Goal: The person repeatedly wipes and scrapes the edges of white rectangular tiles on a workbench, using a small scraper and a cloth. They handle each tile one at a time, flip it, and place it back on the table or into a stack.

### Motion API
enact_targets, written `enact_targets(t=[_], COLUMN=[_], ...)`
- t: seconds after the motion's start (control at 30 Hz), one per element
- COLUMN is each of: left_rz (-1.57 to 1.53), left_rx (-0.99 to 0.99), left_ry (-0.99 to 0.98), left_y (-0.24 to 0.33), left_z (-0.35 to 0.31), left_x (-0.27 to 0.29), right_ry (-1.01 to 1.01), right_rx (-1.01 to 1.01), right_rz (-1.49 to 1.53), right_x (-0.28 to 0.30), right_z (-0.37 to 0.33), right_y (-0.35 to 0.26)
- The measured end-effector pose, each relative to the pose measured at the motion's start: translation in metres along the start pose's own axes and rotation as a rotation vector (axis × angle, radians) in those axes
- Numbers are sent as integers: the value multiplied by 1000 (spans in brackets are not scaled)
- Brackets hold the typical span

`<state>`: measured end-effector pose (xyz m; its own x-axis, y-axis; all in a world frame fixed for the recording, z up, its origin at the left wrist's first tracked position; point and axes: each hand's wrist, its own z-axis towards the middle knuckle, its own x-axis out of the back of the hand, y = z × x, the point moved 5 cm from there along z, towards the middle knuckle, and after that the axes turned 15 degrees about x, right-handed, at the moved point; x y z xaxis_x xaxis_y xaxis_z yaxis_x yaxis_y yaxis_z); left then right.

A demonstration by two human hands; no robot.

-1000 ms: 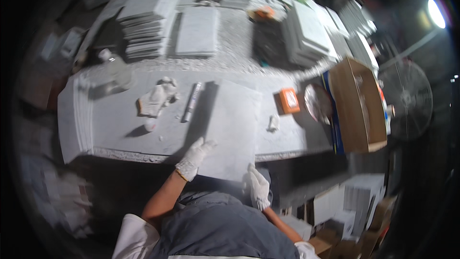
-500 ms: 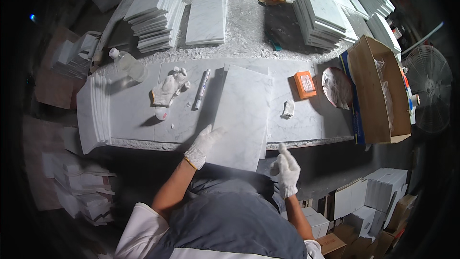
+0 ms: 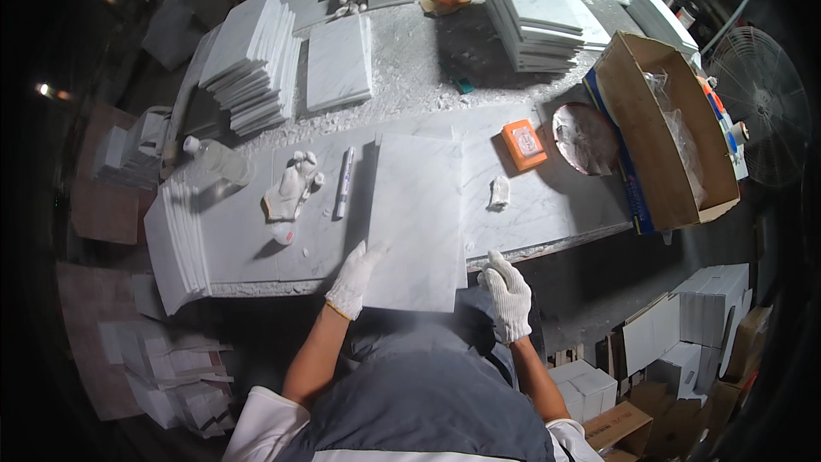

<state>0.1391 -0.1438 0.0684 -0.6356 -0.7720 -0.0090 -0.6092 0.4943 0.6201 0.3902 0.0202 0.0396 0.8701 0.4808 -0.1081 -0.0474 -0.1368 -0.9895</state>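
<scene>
A white, grey-veined marble tile (image 3: 414, 222) lies lengthwise before me, its near end jutting past the bench edge. Another slab shows a narrow strip beneath its right side. My left hand (image 3: 351, 281), in a white knitted glove, grips the tile's left edge near the front corner; some of its fingers are hidden. To the right of the tile, my right hand (image 3: 508, 295), gloved likewise, hovers at the bench edge with fingers stretched out and nothing visible in it. Left of the tile are a white marker pen (image 3: 345, 182) and a spare glove (image 3: 292, 186).
An orange box (image 3: 523, 145), a round dish (image 3: 585, 139) and an open carton (image 3: 671, 133) stand at the right. A clear bottle (image 3: 221, 161) stands left. Tile stacks (image 3: 252, 64) (image 3: 539, 17) rise at the back. A fan (image 3: 759, 107) is beyond the carton.
My view has turned, so the bench appears tilted. My right hand's fingers have straightened from a more curled shape. My left hand stays at the tile's left edge.
</scene>
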Motion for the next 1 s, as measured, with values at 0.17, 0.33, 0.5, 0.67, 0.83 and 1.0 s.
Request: enact_targets(t=[0.17, 0.33, 0.5, 0.67, 0.83, 1.0], left_rz=[-55, -29, -60, 64, -14, 124], left_rx=[15, -44, -63, -143, -217, -426], left_ry=[-54, -18, -7, -74, -104, -198], left_y=[0, 0, 3, 23, 74, 177], left_z=[2, -1, -7, -8, -13, 16], left_x=[-3, -3, -7, -11, -29, -67], right_ry=[92, 176, 222, 100, 35, 170], right_rx=[60, 358, 494, 621, 550, 729], right_rz=[16, -181, -249, -494, -450, -805], right_x=[8, 25, 38, 34, 24, 19], right_z=[10, 31, 72, 123, 151, 157], right_y=[-13, -27, -37, -55, -43, -39])
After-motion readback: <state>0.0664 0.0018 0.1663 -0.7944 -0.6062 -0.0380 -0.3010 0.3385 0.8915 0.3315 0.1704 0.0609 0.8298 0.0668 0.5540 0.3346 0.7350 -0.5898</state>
